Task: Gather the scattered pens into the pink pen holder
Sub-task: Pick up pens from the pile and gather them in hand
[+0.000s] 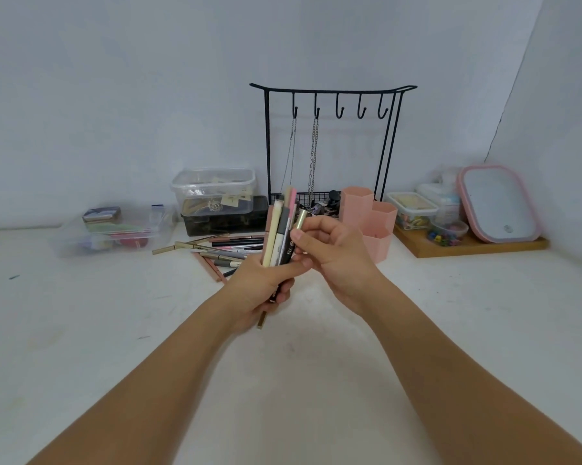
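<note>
My left hand (262,290) grips an upright bundle of pens (281,229), cream, grey, black and pink, held above the white table. My right hand (330,250) is just to the right of the bundle, its fingers curled round a gold-capped pen (300,219) at the bundle's right side. Several more pens (222,248) lie scattered on the table behind my left hand. The pink pen holder (370,216), made of three hexagonal cups, stands behind my right hand; its visible cups look empty.
A black wire hook stand (333,95) with hanging chains rises behind the holder. Clear plastic boxes (212,189) sit on a dark case at the left, another clear box (115,229) farther left. A wooden tray (477,248) with containers and a pink-rimmed lid is at the right.
</note>
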A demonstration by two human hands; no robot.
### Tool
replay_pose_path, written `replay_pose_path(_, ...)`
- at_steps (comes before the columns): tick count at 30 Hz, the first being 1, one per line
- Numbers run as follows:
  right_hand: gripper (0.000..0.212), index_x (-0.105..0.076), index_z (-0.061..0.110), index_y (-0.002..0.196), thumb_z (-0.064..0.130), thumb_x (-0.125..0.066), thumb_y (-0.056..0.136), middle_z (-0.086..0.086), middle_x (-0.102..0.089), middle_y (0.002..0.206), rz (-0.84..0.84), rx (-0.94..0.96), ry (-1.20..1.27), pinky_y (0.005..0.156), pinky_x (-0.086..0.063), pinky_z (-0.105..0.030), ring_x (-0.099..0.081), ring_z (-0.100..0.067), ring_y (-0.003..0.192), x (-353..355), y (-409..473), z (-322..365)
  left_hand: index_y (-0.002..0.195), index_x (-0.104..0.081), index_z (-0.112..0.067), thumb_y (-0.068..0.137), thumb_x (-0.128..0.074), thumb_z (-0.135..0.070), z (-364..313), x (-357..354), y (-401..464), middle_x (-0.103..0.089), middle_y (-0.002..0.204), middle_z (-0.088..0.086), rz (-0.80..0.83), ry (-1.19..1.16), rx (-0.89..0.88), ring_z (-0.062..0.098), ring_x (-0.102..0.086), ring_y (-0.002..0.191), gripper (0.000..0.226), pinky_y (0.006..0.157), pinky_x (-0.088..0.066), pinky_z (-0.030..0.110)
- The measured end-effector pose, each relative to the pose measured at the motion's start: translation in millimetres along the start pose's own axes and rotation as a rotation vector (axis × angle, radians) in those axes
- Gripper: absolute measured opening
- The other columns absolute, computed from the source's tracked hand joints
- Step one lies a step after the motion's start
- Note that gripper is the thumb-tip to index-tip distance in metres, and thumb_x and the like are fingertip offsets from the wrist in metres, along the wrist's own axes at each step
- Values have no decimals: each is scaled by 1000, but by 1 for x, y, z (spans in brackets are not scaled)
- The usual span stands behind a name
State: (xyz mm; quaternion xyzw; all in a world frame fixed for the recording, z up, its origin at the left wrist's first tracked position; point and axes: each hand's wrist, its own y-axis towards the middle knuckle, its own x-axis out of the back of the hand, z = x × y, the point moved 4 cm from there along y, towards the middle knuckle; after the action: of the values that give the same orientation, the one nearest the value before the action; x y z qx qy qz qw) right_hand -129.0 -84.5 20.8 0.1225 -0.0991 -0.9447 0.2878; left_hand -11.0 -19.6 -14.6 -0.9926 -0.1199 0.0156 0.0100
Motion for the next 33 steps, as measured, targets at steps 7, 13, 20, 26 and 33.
replay_pose_path(7,13,-71,11,103,15,-73,91,-8,-70,87,-37,22,-157,74,-60,-29,-66,-12,73,-1,-3,-3,91,-53,-15,94,-71,-22,-4,1,-1,-48,56,-1,-9,59,-15,12,-43,46,21,37,-27,21)
replay_pose_path(13,22,-67,18,118,20,-62,97,0,-69,112,-255,186,-797,88,-53,-31,-63,-11,98,37,10,-4,87,-53,-14,96,-69,-22,-9,8,1,-46,55,-2,-98,-60,-46,12,-43,47,20,38,-25,20)
replay_pose_path(20,36,-49,15,130,25,-57,96,-10,-51,132,-279,-23,-1497,87,-53,-46,-49,-35,117,80,18,-27,81,-49,-18,96,-69,-23,-9,15,2,-44,53,-2,-162,-136,-15,12,-37,47,26,35,-20,18)
replay_pose_path(26,17,-68,14,107,21,-55,98,-6,-68,98,-286,-13,-1548,67,-46,-32,-65,-28,88,66,15,-4,85,-54,-19,94,-72,-26,-7,12,2,-45,54,-2,-160,-72,-11,13,-36,48,21,39,-21,20)
replay_pose_path(33,23,-75,14,98,31,-60,94,0,-70,89,-288,169,-1227,60,-45,-23,-64,-16,77,25,-13,34,83,-52,-14,93,-72,-24,-6,5,-1,-45,54,-2,-132,33,-58,13,-39,45,25,41,-25,21)
